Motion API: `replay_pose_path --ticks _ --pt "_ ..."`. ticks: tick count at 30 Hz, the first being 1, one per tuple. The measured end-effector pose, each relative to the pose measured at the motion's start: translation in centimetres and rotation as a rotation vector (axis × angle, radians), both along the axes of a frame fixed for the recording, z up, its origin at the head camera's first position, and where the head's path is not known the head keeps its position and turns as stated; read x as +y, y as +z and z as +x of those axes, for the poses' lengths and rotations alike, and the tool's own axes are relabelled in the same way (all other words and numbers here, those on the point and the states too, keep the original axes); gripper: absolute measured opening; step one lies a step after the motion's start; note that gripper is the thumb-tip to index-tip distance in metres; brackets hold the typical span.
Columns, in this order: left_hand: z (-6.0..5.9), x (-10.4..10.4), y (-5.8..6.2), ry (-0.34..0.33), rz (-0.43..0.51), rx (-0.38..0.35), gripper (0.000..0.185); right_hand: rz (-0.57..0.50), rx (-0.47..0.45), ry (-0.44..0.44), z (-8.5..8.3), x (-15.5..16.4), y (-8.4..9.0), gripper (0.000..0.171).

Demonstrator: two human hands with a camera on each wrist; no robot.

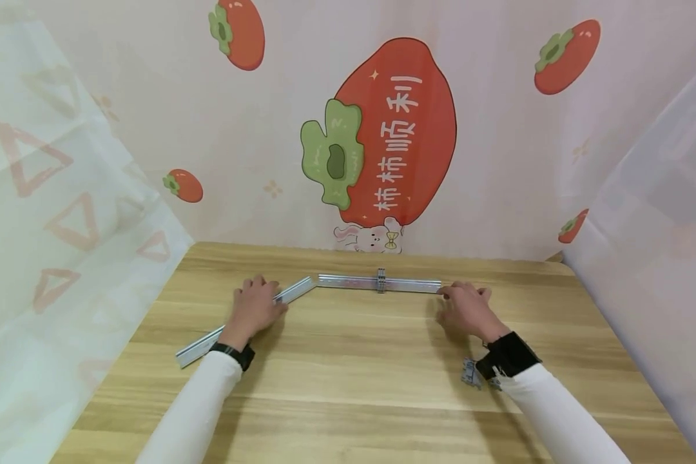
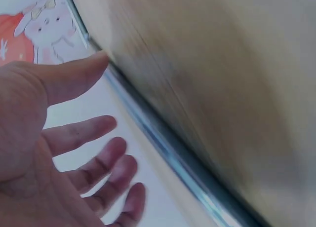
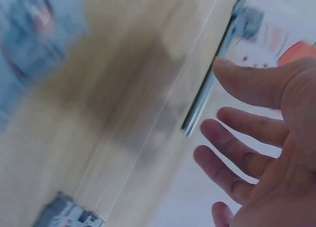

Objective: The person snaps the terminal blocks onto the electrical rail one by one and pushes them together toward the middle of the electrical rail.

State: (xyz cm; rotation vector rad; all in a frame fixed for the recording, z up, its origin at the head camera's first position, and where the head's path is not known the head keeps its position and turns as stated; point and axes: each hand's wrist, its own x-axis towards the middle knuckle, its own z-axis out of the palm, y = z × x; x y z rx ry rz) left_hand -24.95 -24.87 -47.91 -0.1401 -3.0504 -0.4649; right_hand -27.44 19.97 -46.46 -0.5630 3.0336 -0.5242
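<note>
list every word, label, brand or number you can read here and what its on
"柿柿顺利", in white on the large red-orange persimmon printed on the pale backdrop
Any markings on the small grey plastic-looking blocks and silver metal rails: too small or blurred to read

White lettering "柿柿顺利" (image 1: pixel 397 143), reading bottom to top, on large red cartoon persimmon (image 1: pixel 429 129) printed on pale pinkish backdrop (image 1: pixel 499 161)
</note>
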Motion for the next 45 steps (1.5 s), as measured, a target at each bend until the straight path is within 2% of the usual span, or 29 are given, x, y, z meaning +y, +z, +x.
replay_pose_path --ticks 3,6,9,12,20,26,31,35,39,45 --pt "1.4 -1.4 0.5 0.009 0.013 -0.037 0.048 -0.009 -0.001 0.047 2.1 -0.2 0.4 0.049" --pt "2.3 -2.4 0.7 0.014 0.006 -0.105 0.047 0.006 0.012 0.095 4.3 -0.6 0.6 0.048" --pt "2.7 -3.0 0.8 0.005 0.008 -0.156 0.044 0.028 0.027 0.128 6.2 -1.2 0.6 0.047" --pt "2.7 -3.4 0.8 -0.010 0.024 -0.166 0.040 0.055 0.033 0.148 7.7 -1.8 0.5 0.046" --pt "3.4 -3.3 0.6 -0.017 0.029 -0.151 0.034 0.075 0.033 0.139 9.6 -2.1 -0.2 0.047" --pt "4.9 -2.7 0.9 -0.046 -0.022 -0.154 0.031 0.042 0.066 0.148 10.4 -1.5 0.0 0.047" --pt "6.4 -0.8 1.0 -0.116 -0.064 -0.117 0.031 -0.008 0.075 0.119 10.5 -0.6 0.3 0.047" --pt "6.9 2.2 0.9 -0.200 -0.110 -0.088 0.027 -0.037 0.070 0.081 10.0 0.4 0.5 0.045" --pt "6.7 5.8 1.0 -0.271 -0.122 -0.104 0.027 -0.047 0.061 0.031 9.4 1.6 0.6 0.044" --pt "5.6 10.6 1.0 -0.376 -0.143 -0.126 0.030 -0.057 0.062 -0.031 8.3 3.1 0.8 0.047"
